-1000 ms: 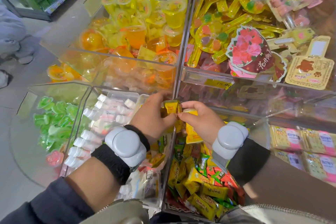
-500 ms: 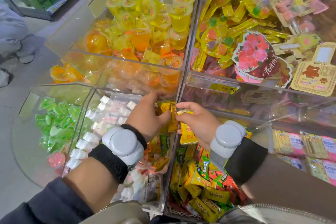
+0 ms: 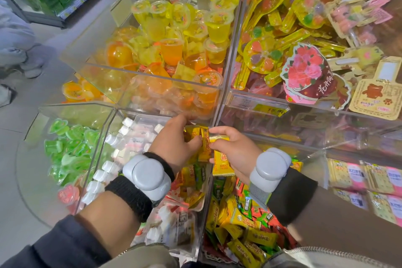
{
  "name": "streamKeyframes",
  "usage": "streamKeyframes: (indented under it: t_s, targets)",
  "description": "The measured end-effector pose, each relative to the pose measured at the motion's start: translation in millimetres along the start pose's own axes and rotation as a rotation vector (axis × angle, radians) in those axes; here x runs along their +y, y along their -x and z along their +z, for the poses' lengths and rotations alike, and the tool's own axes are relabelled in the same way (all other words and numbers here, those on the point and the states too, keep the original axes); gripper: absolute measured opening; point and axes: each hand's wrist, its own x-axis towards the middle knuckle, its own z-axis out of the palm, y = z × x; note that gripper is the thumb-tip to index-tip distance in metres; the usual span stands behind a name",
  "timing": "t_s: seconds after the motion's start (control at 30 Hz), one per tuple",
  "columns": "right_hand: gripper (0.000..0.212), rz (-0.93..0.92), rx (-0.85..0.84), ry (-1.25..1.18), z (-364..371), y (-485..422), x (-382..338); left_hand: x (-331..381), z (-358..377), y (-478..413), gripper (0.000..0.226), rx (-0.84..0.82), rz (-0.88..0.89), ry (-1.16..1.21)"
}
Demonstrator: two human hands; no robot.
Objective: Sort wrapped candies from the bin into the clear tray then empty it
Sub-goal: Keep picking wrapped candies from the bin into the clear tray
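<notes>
Acrylic shop bins [image 3: 152, 75]. Our left hand [image 3: 174, 148] grips yellow candies [image 3: 192, 134]; just beside, our right hand [image 3: 236, 152] pinches another wrapper [image 3: 220, 137].

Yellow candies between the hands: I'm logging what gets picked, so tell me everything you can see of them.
The yellow candies are several small, flat, rectangular packets in glossy, foil-like wrappers with reddish print. The left hand grips a bunch of them. The right hand pinches others, one hanging lower. They are held together above the clear divider between two bins.
</notes>
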Motion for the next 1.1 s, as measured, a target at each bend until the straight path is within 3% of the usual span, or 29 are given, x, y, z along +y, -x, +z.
streamKeyframes:
  t_s: [0.4, 0.7, 0.87, 1.1]
  targets:
    - [0.04, 0.074, 0.08, 0.011, 8.0, 4.2, 0.6, -9.4, -2.0, 6.0, 0.041, 0.007, -0.035, -0.053]
    - [0.033, 0.037, 0.157, -0.037, 9.4, 10.9, -2.5, -8.4, -4.3, 10.0, 0.036, -0.018, -0.032, -0.171]
    - [0.034, -0.002, 0.157, -0.04, 6.8, 11.4, -1.8, -9.4, -0.4, 13.2, 0.043, -0.002, 0.025, -0.222]
    - [0.044, -0.081, 0.086, -0.037, 10.4, 9.5, 4.2, -20.4, 14.6, 17.7, 0.065, -0.136, 0.139, -0.409]
